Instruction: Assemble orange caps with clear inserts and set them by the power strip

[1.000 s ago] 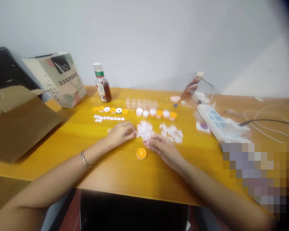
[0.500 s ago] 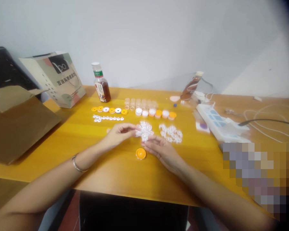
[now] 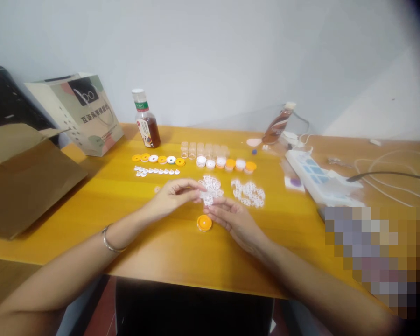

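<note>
Between its fingertips, my left hand (image 3: 175, 193) pinches one side of a small white openwork plastic piece (image 3: 207, 199). My right hand (image 3: 233, 217) has its fingers closed on the lower right side of that same piece. Just behind it lies a pile of similar white openwork pieces (image 3: 210, 182), partly covered by the held one. A second pile of white pieces (image 3: 248, 193) is to the right. An orange round cap-like part (image 3: 204, 223) rests on the table in front, left of my right fingers. Finer detail of the held piece is blurred.
Beyond my hands are rows of orange and white rings (image 3: 162, 160), round cases (image 3: 230, 165), small white discs (image 3: 161, 171) and clear cups (image 3: 201, 150). Two drink bottles (image 3: 149, 130) (image 3: 278, 125) stand behind. A cardboard box (image 3: 31, 177) and paper bag (image 3: 87, 116) occupy the left, a power strip (image 3: 313, 175) the right.
The held white piece has shifted slightly left and turned a little between my fingertips. Both hands keep nearly the same place and grip.
</note>
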`<action>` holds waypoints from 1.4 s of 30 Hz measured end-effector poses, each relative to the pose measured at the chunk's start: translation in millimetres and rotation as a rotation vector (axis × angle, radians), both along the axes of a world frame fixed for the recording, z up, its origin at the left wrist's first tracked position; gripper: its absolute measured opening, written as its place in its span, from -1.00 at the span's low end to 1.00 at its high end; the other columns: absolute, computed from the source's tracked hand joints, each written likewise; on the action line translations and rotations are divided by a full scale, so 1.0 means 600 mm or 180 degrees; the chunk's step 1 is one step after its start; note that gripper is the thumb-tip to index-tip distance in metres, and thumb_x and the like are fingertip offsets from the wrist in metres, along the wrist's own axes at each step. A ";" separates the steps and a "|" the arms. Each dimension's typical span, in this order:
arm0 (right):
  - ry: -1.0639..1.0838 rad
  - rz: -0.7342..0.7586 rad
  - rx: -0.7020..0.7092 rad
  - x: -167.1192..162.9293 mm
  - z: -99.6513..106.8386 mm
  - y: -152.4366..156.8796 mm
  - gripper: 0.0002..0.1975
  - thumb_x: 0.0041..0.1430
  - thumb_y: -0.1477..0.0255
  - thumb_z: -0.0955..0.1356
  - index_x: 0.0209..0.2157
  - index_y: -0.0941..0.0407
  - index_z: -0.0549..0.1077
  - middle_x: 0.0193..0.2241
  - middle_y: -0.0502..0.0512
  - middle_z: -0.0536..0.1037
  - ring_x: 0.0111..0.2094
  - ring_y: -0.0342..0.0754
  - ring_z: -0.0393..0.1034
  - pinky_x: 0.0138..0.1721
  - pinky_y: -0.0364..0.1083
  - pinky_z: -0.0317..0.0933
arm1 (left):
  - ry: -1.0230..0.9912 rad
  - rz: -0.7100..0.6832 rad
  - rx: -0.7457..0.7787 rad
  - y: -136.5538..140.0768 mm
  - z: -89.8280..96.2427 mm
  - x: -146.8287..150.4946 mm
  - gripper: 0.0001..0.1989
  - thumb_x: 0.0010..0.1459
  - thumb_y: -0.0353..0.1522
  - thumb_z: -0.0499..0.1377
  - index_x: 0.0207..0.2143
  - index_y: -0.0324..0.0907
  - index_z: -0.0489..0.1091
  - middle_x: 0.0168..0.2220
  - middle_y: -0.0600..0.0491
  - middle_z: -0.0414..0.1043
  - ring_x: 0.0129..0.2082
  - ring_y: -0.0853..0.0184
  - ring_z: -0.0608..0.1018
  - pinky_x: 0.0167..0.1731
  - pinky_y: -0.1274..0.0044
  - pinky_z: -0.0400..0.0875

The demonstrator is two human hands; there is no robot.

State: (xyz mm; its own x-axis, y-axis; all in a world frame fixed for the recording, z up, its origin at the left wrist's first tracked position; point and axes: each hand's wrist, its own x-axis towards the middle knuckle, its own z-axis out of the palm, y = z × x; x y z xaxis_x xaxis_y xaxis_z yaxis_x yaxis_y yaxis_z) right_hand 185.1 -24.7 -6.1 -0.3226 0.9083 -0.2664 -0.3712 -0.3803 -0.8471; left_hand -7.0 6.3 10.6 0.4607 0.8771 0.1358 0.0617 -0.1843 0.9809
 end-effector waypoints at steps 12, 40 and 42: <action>-0.0049 0.0151 0.0003 0.001 -0.003 -0.002 -0.76 -0.17 0.46 0.47 -0.40 0.14 0.39 -0.41 0.02 0.57 -0.35 -0.17 0.48 -0.18 -0.17 0.32 | 0.0300 -0.0135 0.0446 0.001 0.000 -0.002 -0.80 0.06 -0.40 0.16 -0.21 -0.21 0.38 -0.33 0.03 0.39 -0.34 0.45 0.43 -0.27 0.56 0.34; -0.0281 0.0117 0.0250 -0.003 -0.005 -0.003 -0.81 -0.17 0.41 0.47 -0.47 0.13 0.43 -0.49 -0.03 0.56 -0.44 -0.18 0.48 -0.25 -0.15 0.34 | 0.0729 -0.0481 0.0534 -0.003 0.005 -0.002 -0.74 0.10 -0.35 0.12 -0.13 -0.20 0.39 -0.21 -0.04 0.47 -0.25 0.37 0.51 -0.19 0.50 0.40; -0.0329 0.0113 0.0281 -0.003 -0.006 -0.001 -0.83 -0.16 0.41 0.47 -0.48 0.12 0.43 -0.50 -0.03 0.56 -0.44 -0.18 0.47 -0.25 -0.15 0.34 | 0.0703 -0.0446 0.0509 -0.003 0.002 -0.001 -0.73 0.09 -0.35 0.14 -0.13 -0.19 0.40 -0.19 -0.05 0.47 -0.24 0.37 0.51 -0.17 0.49 0.40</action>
